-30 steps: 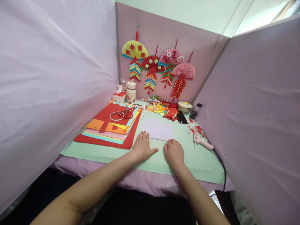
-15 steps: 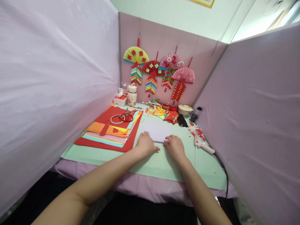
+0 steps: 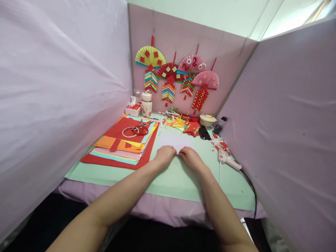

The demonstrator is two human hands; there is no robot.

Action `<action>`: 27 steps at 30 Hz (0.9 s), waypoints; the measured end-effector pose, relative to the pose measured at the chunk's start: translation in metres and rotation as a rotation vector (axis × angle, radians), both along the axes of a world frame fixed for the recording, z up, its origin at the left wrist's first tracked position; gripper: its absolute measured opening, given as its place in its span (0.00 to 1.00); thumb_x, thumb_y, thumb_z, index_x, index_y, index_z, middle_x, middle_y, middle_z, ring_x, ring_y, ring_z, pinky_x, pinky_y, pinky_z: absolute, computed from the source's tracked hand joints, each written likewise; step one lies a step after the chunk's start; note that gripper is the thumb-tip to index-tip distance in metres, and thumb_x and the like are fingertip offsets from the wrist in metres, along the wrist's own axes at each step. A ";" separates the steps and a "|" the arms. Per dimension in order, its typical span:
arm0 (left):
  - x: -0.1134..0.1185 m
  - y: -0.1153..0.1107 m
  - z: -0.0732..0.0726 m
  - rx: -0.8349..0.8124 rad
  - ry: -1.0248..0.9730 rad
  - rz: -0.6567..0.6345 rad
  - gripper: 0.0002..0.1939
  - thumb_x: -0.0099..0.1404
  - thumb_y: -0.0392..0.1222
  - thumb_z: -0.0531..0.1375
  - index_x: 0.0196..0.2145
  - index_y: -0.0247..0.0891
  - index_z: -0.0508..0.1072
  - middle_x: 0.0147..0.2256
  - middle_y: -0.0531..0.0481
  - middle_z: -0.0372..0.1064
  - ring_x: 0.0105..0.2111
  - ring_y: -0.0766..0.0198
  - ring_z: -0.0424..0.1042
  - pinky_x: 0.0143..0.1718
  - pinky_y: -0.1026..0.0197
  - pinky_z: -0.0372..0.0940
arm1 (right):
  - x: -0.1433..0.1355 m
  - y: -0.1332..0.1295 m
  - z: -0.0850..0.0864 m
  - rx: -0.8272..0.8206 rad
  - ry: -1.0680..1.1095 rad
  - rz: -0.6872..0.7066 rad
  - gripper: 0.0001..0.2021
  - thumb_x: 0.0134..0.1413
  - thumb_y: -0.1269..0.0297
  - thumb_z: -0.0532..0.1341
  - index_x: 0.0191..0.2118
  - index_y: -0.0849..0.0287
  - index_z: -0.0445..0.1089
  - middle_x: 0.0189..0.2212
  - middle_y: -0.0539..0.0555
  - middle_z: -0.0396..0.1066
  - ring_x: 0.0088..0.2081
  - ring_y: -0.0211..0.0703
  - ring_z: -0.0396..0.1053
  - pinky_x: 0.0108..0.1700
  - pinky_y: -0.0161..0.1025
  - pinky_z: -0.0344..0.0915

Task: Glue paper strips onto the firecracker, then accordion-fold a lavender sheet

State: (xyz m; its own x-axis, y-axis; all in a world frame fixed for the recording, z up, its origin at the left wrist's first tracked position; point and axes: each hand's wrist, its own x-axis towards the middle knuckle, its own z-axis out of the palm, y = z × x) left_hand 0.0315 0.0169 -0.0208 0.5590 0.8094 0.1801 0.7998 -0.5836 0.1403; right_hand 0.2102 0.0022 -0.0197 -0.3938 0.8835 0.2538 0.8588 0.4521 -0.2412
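Observation:
A pale lavender sheet of paper (image 3: 176,141) lies on the pale green table covering in front of me. My left hand (image 3: 166,155) is closed on its near edge, fingers bent and pinching it. My right hand (image 3: 192,158) pinches the same edge just to the right, so the two hands almost meet. Both hands hide part of the near edge, and any fold under the fingers is hard to make out.
Left of my hands is a stack of coloured paper (image 3: 118,131) with red-handled scissors (image 3: 140,131) on top. A glue gun (image 3: 228,161) with a black cable lies at right. Behind are paper scraps (image 3: 178,121), a bottle (image 3: 146,105) and hanging paper fans (image 3: 193,64).
My hands have moved closer together along the paper's near edge. My left fingers, spread before, are now closed on it. The camera view has shifted slightly.

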 end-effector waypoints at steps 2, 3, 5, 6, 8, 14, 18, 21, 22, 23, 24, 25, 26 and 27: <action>0.000 0.001 -0.003 0.025 -0.035 -0.011 0.12 0.68 0.39 0.54 0.37 0.37 0.77 0.37 0.44 0.74 0.40 0.58 0.71 0.43 0.59 0.62 | -0.002 -0.002 -0.004 0.049 0.030 -0.004 0.07 0.62 0.64 0.58 0.38 0.56 0.74 0.37 0.52 0.74 0.40 0.40 0.68 0.44 0.37 0.55; 0.000 0.000 -0.004 0.046 -0.046 -0.018 0.12 0.69 0.40 0.53 0.38 0.36 0.77 0.37 0.43 0.74 0.40 0.58 0.71 0.43 0.58 0.62 | -0.003 -0.004 -0.006 0.080 0.035 -0.009 0.06 0.61 0.63 0.59 0.39 0.55 0.74 0.37 0.52 0.74 0.42 0.41 0.68 0.46 0.38 0.53; 0.001 -0.002 -0.006 0.095 -0.057 -0.021 0.12 0.69 0.40 0.53 0.38 0.36 0.76 0.37 0.44 0.74 0.40 0.58 0.71 0.42 0.58 0.62 | -0.006 -0.007 -0.009 0.135 0.030 -0.029 0.07 0.62 0.63 0.59 0.40 0.54 0.74 0.37 0.51 0.74 0.43 0.41 0.68 0.49 0.41 0.50; 0.001 -0.003 -0.007 0.116 -0.059 -0.019 0.12 0.69 0.39 0.53 0.38 0.35 0.76 0.37 0.44 0.74 0.40 0.57 0.71 0.42 0.57 0.62 | -0.007 -0.008 -0.011 0.153 0.025 -0.041 0.07 0.63 0.63 0.58 0.39 0.54 0.74 0.36 0.51 0.74 0.42 0.41 0.68 0.50 0.41 0.49; 0.002 -0.005 -0.008 0.141 -0.058 -0.015 0.12 0.69 0.38 0.52 0.38 0.35 0.76 0.37 0.44 0.74 0.41 0.57 0.71 0.43 0.57 0.62 | -0.008 -0.009 -0.012 0.171 0.022 -0.061 0.09 0.64 0.64 0.56 0.38 0.54 0.74 0.35 0.52 0.74 0.41 0.40 0.68 0.50 0.42 0.48; 0.000 -0.006 -0.009 0.177 -0.035 -0.031 0.11 0.70 0.39 0.52 0.38 0.36 0.75 0.37 0.44 0.73 0.42 0.57 0.70 0.43 0.56 0.62 | -0.008 -0.011 -0.015 0.207 0.066 -0.063 0.11 0.66 0.61 0.54 0.38 0.55 0.74 0.36 0.52 0.75 0.41 0.41 0.68 0.50 0.41 0.46; -0.002 -0.006 -0.008 0.163 -0.053 -0.032 0.12 0.70 0.40 0.52 0.40 0.37 0.75 0.38 0.45 0.74 0.42 0.58 0.71 0.43 0.57 0.61 | -0.007 -0.012 -0.015 0.226 0.083 -0.063 0.12 0.66 0.63 0.53 0.36 0.56 0.74 0.35 0.53 0.75 0.40 0.40 0.67 0.51 0.42 0.45; -0.004 -0.006 -0.008 0.138 -0.061 -0.051 0.12 0.70 0.40 0.52 0.42 0.40 0.75 0.38 0.46 0.75 0.41 0.59 0.71 0.43 0.57 0.60 | -0.007 -0.013 -0.015 0.261 0.077 -0.061 0.12 0.66 0.64 0.53 0.35 0.56 0.74 0.34 0.52 0.75 0.39 0.40 0.67 0.51 0.42 0.45; -0.004 -0.005 -0.007 0.136 -0.060 -0.054 0.11 0.70 0.40 0.53 0.42 0.40 0.75 0.37 0.47 0.75 0.41 0.59 0.71 0.43 0.57 0.60 | -0.007 -0.013 -0.015 0.270 0.078 -0.057 0.12 0.66 0.64 0.54 0.35 0.56 0.74 0.34 0.52 0.75 0.38 0.40 0.67 0.51 0.42 0.45; -0.005 -0.006 -0.007 0.136 -0.056 -0.055 0.11 0.70 0.39 0.53 0.41 0.40 0.76 0.37 0.47 0.75 0.41 0.59 0.71 0.43 0.57 0.60 | -0.007 -0.013 -0.016 0.277 0.079 -0.052 0.12 0.66 0.64 0.54 0.35 0.56 0.74 0.33 0.52 0.75 0.38 0.40 0.67 0.51 0.42 0.45; -0.005 -0.006 -0.006 0.139 -0.051 -0.052 0.11 0.69 0.39 0.53 0.40 0.40 0.76 0.37 0.47 0.75 0.40 0.59 0.71 0.43 0.57 0.60 | -0.007 -0.013 -0.016 0.283 0.079 -0.047 0.12 0.66 0.63 0.54 0.35 0.56 0.73 0.33 0.52 0.75 0.38 0.40 0.67 0.51 0.42 0.45; -0.005 -0.007 -0.005 0.145 -0.046 -0.049 0.11 0.69 0.39 0.53 0.39 0.39 0.76 0.36 0.46 0.75 0.40 0.58 0.71 0.43 0.57 0.60 | -0.007 -0.013 -0.016 0.291 0.076 -0.045 0.12 0.65 0.63 0.54 0.34 0.56 0.73 0.33 0.52 0.75 0.38 0.40 0.67 0.51 0.42 0.44; -0.004 -0.008 -0.004 0.152 -0.042 -0.047 0.11 0.69 0.39 0.53 0.38 0.39 0.76 0.36 0.46 0.74 0.40 0.58 0.71 0.43 0.57 0.60 | -0.007 -0.013 -0.016 0.299 0.070 -0.044 0.12 0.65 0.63 0.54 0.34 0.57 0.73 0.33 0.52 0.75 0.38 0.39 0.67 0.51 0.42 0.44; -0.003 -0.008 -0.003 0.158 -0.038 -0.045 0.12 0.70 0.40 0.53 0.37 0.38 0.76 0.36 0.45 0.74 0.40 0.58 0.71 0.43 0.56 0.60 | -0.007 -0.013 -0.016 0.306 0.062 -0.043 0.12 0.65 0.64 0.54 0.34 0.57 0.73 0.33 0.52 0.75 0.38 0.39 0.67 0.51 0.42 0.44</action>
